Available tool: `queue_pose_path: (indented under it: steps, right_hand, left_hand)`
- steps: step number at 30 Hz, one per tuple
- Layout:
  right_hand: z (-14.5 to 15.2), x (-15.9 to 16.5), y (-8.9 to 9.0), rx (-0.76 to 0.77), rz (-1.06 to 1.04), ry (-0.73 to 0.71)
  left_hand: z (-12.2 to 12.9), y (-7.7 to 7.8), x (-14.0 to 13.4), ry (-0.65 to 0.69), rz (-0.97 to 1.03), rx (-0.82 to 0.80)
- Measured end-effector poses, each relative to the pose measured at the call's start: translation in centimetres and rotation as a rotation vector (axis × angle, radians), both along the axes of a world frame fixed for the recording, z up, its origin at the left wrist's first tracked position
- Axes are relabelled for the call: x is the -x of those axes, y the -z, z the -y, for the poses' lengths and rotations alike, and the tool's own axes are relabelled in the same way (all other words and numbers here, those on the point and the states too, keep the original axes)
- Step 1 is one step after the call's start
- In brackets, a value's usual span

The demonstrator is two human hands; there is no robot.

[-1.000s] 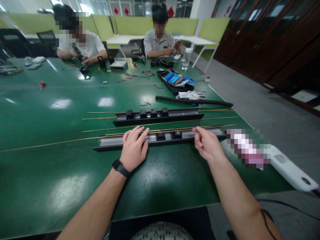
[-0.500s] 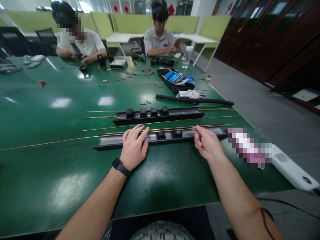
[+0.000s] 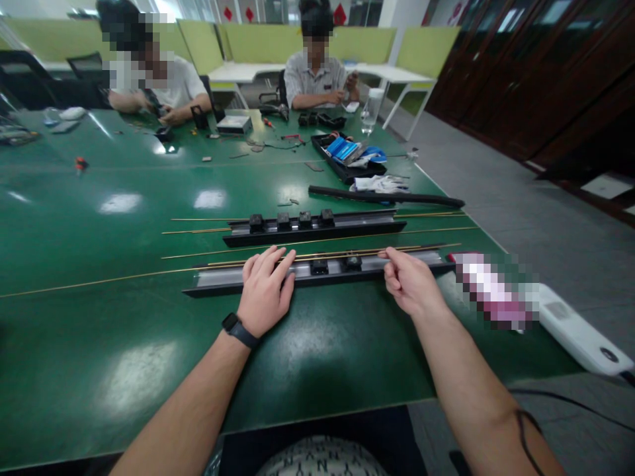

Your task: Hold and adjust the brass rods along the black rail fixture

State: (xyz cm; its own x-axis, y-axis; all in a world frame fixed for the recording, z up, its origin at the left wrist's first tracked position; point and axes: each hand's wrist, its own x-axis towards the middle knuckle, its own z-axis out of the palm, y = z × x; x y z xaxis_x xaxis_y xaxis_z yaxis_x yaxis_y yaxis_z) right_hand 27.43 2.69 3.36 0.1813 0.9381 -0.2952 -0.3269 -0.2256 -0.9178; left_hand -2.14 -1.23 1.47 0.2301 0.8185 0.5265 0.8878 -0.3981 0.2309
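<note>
In front of me lies a long black channel (image 3: 218, 283) with a pale, shiny inner face, its left end tilted slightly towards me. Thin brass rods (image 3: 337, 254) run along its far edge. My left hand (image 3: 262, 284), wearing a dark watch (image 3: 239, 329), rests across the channel with fingers stretched over the rods, gripping nothing. With thumb and forefinger pinched, my right hand (image 3: 407, 277) holds a thin brass rod at the channel's right part. Between the hands, two small black blocks (image 3: 319, 266) sit in the channel. The fingers hide parts of the rods.
Behind lies a similar channel (image 3: 317, 231) bearing several black blocks. Beyond are a black tube (image 3: 387, 196), white gloves (image 3: 380, 184) and a black tray (image 3: 337, 166). A white power strip (image 3: 578, 330) lies right. Two people sit at the green table's (image 3: 149, 370) far side.
My right hand has shifted very slightly left, and the brass rod's right end has moved a little left with it. My left hand stays in place over the channel.
</note>
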Motion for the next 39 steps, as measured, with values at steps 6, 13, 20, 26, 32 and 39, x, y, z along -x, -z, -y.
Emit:
queue_pose_path:
  steps: [6, 13, 20, 26, 32, 39]
  right_hand:
    - [0.17, 0.14, -0.17, 0.020, -0.005, -0.027]
    - [-0.01, 0.01, 0.00, 0.002, -0.003, 0.028]
    - [0.19, 0.35, -0.19, 0.021, -0.001, -0.033]
    - [-0.03, 0.08, -0.07, 0.021, -0.019, 0.018]
    - [0.17, 0.34, -0.17, 0.024, 0.002, -0.058]
    - [0.30, 0.40, -0.39, 0.028, -0.016, 0.011]
  left_hand:
    - [0.01, -0.13, -0.03, 0.008, 0.010, 0.009]
    - [0.00, -0.05, -0.03, 0.004, 0.015, 0.008]
    - [0.03, -0.04, -0.05, 0.006, 0.003, 0.000]
    - [-0.05, 0.03, 0.05, 0.005, 0.005, 0.005]
    - [-0.06, 0.07, -0.01, 0.005, 0.003, -0.005]
    - [0.08, -0.32, -0.02, -0.003, -0.036, 0.009]
